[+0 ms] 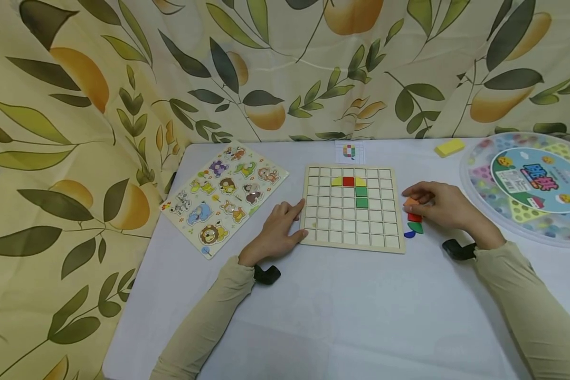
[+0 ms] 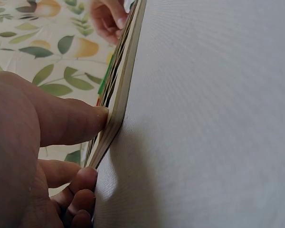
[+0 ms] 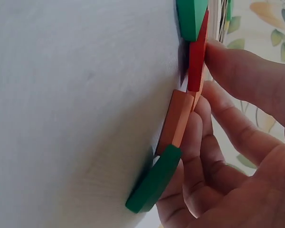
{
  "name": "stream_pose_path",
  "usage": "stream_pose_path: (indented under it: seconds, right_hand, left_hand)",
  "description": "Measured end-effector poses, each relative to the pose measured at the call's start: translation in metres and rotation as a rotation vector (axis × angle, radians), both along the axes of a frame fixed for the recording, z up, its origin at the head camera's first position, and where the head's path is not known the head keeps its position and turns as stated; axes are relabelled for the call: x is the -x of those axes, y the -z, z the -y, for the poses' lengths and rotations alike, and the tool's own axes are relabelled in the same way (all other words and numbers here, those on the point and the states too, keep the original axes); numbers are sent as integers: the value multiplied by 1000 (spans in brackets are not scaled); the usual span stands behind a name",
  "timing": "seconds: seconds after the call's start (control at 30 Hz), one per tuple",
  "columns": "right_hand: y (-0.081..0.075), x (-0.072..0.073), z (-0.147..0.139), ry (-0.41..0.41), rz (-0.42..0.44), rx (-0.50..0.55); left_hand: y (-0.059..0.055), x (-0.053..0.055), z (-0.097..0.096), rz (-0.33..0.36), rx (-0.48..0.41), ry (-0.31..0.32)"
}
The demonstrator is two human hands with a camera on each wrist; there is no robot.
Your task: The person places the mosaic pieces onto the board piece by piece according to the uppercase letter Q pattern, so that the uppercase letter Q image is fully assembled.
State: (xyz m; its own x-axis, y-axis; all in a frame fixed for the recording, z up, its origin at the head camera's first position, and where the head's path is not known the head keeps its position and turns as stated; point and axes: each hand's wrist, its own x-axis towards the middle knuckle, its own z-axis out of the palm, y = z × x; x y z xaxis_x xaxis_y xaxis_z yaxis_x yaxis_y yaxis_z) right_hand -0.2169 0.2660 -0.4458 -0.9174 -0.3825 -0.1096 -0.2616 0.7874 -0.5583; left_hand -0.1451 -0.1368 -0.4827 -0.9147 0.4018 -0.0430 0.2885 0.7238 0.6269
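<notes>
In the head view my left hand (image 1: pixel 276 232) reaches the left side of a wooden grid board (image 1: pixel 330 224), thumb and index finger touching its edge. In the left wrist view, the thumb (image 2: pixel 80 118) lies against the board's corner. Two yellow corner pieces, a red square (image 1: pixel 348 181) and two green squares (image 1: pixel 362 202) sit in the grid. Right of the board, my right hand (image 1: pixel 437 203) hovers low over loose pieces, fingers loosely bent. In the right wrist view its thumb is right at a red piece (image 3: pixel 196 61), beside an orange piece (image 3: pixel 175 118) and green pieces (image 3: pixel 154 180).
A blue half-round piece (image 1: pixel 409 234) lies beside the board. Behind it is a pattern card (image 1: pixel 358 158). An animal puzzle board (image 1: pixel 223 198) lies left. A yellow block (image 1: pixel 449 148) and a round clear case (image 1: pixel 484 221) are on the right. Patterned cloth hangs behind the table.
</notes>
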Motion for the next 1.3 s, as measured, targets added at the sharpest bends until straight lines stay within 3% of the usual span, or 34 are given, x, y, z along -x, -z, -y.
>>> stream_pose_path:
  seconds: [0.8, 1.1, 1.3]
  right_hand:
    - [4, 3, -2, 51, 36, 51]
    - [2, 6, -3, 79, 123, 69]
    - [2, 8, -5, 107, 112, 85]
  left_hand:
    - [-2, -1, 1, -16, -8, 12]
    - [1, 1, 2, -12, -5, 18]
    - [-1, 0, 2, -2, -9, 17]
